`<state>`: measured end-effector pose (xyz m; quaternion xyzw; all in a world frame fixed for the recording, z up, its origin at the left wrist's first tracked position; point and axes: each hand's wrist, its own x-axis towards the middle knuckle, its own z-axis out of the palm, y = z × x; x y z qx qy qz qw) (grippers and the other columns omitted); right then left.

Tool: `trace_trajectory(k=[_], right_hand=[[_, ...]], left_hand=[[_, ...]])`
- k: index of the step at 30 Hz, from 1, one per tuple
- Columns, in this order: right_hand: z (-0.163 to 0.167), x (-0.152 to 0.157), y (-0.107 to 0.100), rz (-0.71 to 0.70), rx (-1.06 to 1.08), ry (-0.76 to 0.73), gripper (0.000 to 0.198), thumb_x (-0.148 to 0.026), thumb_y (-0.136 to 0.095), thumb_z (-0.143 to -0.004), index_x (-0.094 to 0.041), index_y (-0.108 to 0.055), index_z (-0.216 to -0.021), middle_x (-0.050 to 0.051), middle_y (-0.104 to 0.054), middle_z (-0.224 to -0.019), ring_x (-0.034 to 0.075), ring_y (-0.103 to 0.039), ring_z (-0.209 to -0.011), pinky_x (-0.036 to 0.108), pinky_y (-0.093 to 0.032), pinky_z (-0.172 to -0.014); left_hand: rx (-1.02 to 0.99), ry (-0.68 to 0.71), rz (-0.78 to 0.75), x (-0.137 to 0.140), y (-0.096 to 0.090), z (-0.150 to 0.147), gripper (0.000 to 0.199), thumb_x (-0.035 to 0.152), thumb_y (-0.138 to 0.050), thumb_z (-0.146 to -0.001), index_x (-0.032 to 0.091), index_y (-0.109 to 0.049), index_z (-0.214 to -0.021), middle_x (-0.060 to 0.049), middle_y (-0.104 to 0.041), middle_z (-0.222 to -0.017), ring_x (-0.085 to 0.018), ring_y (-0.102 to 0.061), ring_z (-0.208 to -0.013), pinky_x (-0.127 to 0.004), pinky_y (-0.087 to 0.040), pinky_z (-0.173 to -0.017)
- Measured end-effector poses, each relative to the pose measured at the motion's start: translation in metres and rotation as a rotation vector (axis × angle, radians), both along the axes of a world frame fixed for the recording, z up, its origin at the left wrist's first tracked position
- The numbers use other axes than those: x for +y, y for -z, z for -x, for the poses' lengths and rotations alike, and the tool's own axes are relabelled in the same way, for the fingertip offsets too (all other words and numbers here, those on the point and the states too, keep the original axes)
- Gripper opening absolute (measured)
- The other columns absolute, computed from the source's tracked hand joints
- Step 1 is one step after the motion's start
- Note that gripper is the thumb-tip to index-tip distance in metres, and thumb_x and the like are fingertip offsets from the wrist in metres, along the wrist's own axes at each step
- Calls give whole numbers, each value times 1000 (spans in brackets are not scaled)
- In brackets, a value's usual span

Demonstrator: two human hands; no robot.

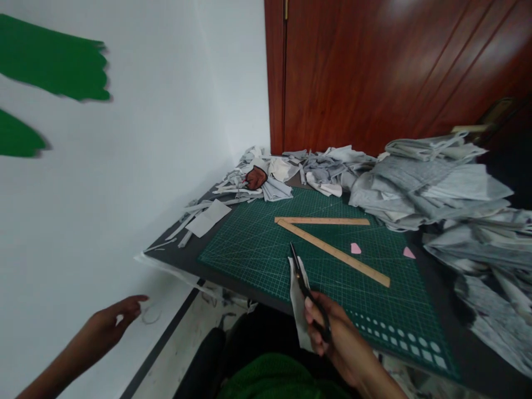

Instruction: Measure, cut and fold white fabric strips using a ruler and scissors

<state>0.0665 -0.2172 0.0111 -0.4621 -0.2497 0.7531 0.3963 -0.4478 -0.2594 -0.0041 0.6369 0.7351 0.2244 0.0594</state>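
My right hand (328, 332) is wrapped round black-handled scissors (296, 265), blades together and pointing away over the cutting mat. A pale grey fabric piece (297, 305) lies under the scissors in the same hand and hangs past the table's front edge. Off the table to the left, my left hand (118, 318) is closed in a pinch, thumb and forefinger meeting. A thin curled strand (152, 317), which looks like thread, dangles by those fingertips. Two wooden rulers (332, 252) lie on the green cutting mat (245, 244), forming a narrow V beyond the scissors.
Folded grey fabric (428, 183) is heaped high on the right. Scraps and a brown piece (256, 177) cover the back left, with a pale square (208, 218) nearer. Two pink chips (356, 248) rest on the mat. A white wall (166, 138) borders the left; a wooden door (353, 77) stands behind.
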Motion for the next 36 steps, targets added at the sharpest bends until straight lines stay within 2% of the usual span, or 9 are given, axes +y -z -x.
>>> trace_trajectory(k=[5,9,13,17,19,21,28,33,36], right_hand=[[-14,17,-9,-210,-190,-89,65,-64,-78,-78,-20,-56,-121,-10,-51,-66,9,-45,-47,20,-38,-39],[-59,36,-21,-485,-666,-113,62,-48,-72,-83,-21,-51,-135,-2,-65,-77,19,-60,-56,28,-44,-45],[-115,53,-31,-657,-1194,15,45,-33,-66,-85,-21,-58,-128,8,-77,-90,30,-74,-82,37,-51,-69],[-147,58,-25,-552,-1665,116,39,-25,-62,-90,-17,-58,-129,13,-79,-87,33,-75,-76,34,-43,-61],[-154,59,-17,-534,-1750,119,36,-25,-61,-93,-16,-59,-128,14,-79,-89,32,-75,-75,33,-41,-59],[-160,61,-9,-554,-1773,107,34,-23,-60,-94,-16,-59,-128,14,-80,-92,31,-75,-77,33,-41,-61],[-190,74,22,-654,-1745,33,39,-9,-55,-91,-10,-59,-129,19,-77,-104,31,-73,-92,36,-49,-75],[-202,73,29,-776,-1746,-19,48,-3,-53,-86,-9,-59,-133,21,-72,-117,31,-71,-104,39,-53,-84],[-197,68,25,-739,-1870,-51,40,-2,-52,-89,-11,-65,-126,20,-74,-113,32,-73,-97,42,-54,-83]], left_hand=[[-22,-127,-112,-6,26,-25,64,64,-50,-94,30,-39,-147,-1,-72,-97,-23,-71,-75,-32,-59,-62],[114,139,-428,40,41,-85,75,67,-50,-93,16,-38,-147,-14,-66,-111,-31,-69,-94,-44,-61,-80],[156,636,-561,85,32,-176,58,59,-46,-102,22,-42,-146,-16,-64,-124,-33,-63,-116,-50,-55,-97],[164,1035,-387,104,8,-280,46,52,-51,-103,19,-58,-134,-14,-67,-124,-30,-60,-122,-46,-48,-107],[155,1119,-267,108,-1,-319,26,43,-58,-101,21,-69,-111,-9,-70,-116,-26,-61,-118,-42,-47,-108],[149,1103,-173,112,-6,-344,26,45,-67,-96,20,-69,-107,-8,-70,-116,-27,-62,-118,-42,-48,-108],[159,934,-80,134,-5,-359,62,43,-74,-90,19,-56,-144,-14,-56,-151,-36,-43,-147,-58,-31,-124],[108,997,-73,141,3,-356,51,41,-71,-95,25,-62,-142,-14,-49,-158,-38,-34,-154,-66,-24,-124],[14,1050,-27,142,1,-352,31,31,-67,-98,28,-73,-128,-7,-56,-153,-35,-35,-154,-64,-22,-126]])
